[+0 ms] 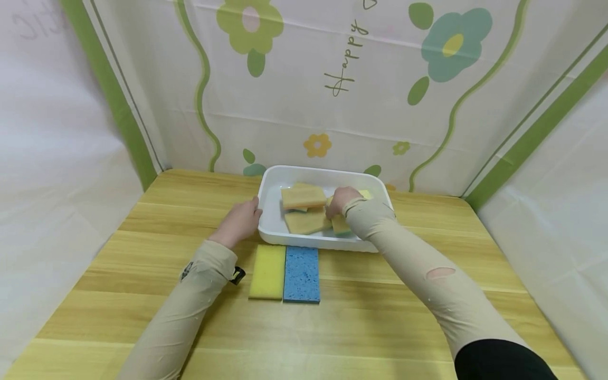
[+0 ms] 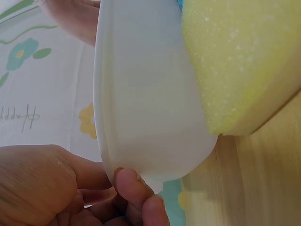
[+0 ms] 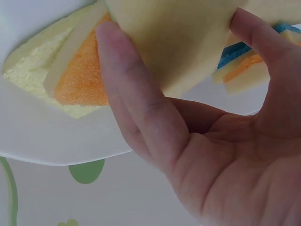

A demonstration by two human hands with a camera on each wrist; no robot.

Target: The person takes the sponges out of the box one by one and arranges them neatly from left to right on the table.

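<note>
A white tray [image 1: 323, 243] holds several sponges, most with a tan face up. My left hand [image 1: 239, 221] grips the tray's left rim; in the left wrist view, that hand's [image 2: 94, 193] thumb and fingers pinch the tray wall [image 2: 146, 103]. Inside the tray, my right hand [image 1: 343, 200] reaches down among the sponges. In the right wrist view, a tan-faced sponge [image 3: 174, 42] lies between the thumb and fingers of my right hand [image 3: 197, 127], pinched by its edges. An orange sponge [image 3: 84, 70] lies beside the fingertips.
Flat on the wooden table [image 1: 294, 343], in front of the tray, a yellow sponge [image 1: 267, 272] and a blue sponge [image 1: 302, 274] lie side by side. A flower-patterned cloth [image 1: 285, 116] stands behind the tray.
</note>
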